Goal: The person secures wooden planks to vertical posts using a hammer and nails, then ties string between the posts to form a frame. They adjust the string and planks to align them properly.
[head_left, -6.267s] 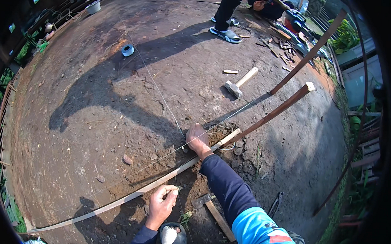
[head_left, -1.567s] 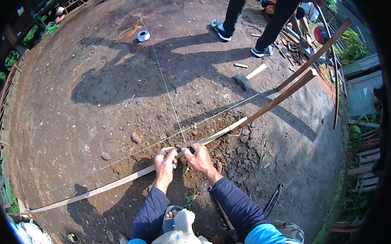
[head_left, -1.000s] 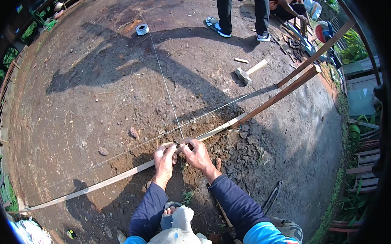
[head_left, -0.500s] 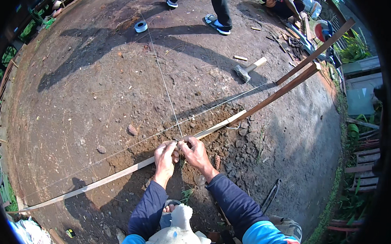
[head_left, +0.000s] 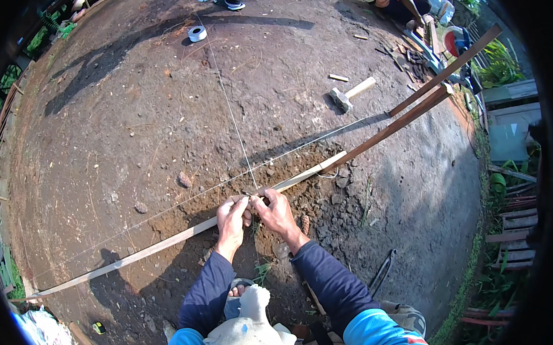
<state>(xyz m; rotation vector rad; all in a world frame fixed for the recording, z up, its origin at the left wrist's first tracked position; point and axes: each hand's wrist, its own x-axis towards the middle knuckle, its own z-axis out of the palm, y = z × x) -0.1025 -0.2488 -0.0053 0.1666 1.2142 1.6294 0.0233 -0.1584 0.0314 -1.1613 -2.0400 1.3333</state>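
Observation:
A thin white string (head_left: pixel 234 116) runs from the far ground down to my fingers, crossing a second taut string (head_left: pixel 312 141) just beyond them. My left hand (head_left: pixel 230 223) is closed, thumb and fingers pinching the string's near end. Close against it, my right hand (head_left: pixel 276 214) pinches the same string. Any knot or nail between the fingertips is hidden. Both hands are over a long pale wooden batten (head_left: pixel 162 244), which slants from the lower left up to two brown wooden stakes (head_left: pixel 408 118) at the right.
A hammer (head_left: pixel 349 95) with a pale handle lies on the soil beyond the strings. Farther off sits a white roll (head_left: pixel 197 33). Pliers-like metal tool (head_left: pixel 383 273) lies right of my arm; a tape measure (head_left: pixel 99 328) is lower left. Two people are at the far side.
The walking person at the far side has moved left and farther off, their shadow shifting too. My hands keep nearly the same place and pinch on the string.

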